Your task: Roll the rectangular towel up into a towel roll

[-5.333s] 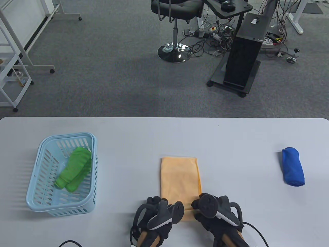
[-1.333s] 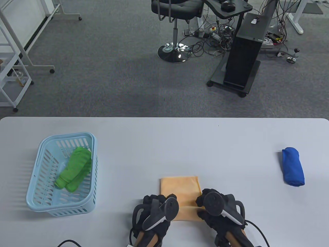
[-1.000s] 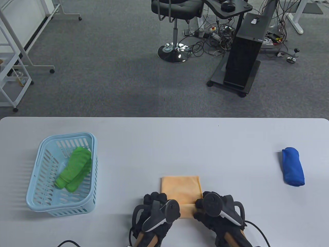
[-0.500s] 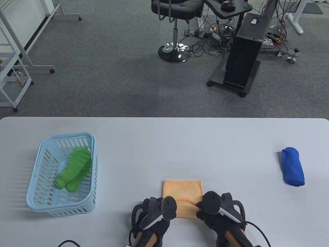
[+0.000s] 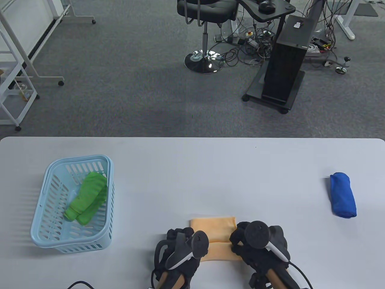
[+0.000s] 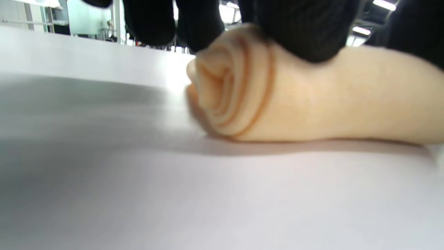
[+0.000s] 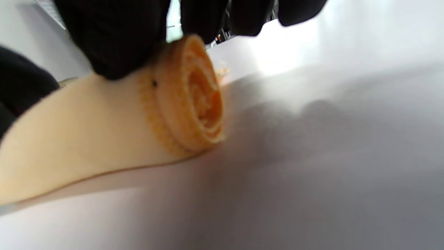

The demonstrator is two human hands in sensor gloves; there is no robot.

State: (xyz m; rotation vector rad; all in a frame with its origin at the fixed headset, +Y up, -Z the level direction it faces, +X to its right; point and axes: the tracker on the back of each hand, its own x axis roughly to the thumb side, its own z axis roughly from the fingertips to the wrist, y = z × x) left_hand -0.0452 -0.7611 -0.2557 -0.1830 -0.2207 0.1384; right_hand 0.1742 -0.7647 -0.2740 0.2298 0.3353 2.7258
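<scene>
The orange towel (image 5: 213, 227) lies near the table's front edge, partly rolled. Its thick roll (image 5: 221, 252) sits on the near side, and a short flat strip lies beyond it. My left hand (image 5: 182, 238) presses its fingers (image 6: 305, 31) on the roll's left end (image 6: 236, 93), where the spiral layers show. My right hand (image 5: 240, 238) presses its fingers (image 7: 114, 38) on the right end (image 7: 197, 104). The trackers hide most of both hands in the table view.
A light blue basket (image 5: 45, 192) at the left holds a green rolled towel (image 5: 87, 197). A blue rolled towel (image 5: 343, 194) lies at the far right. The white table (image 5: 192, 168) stretches wide beyond the orange towel.
The roll has grown thicker and the flat strip shorter. The towel's far edge has come nearer to me. Both hands stay on the roll's ends.
</scene>
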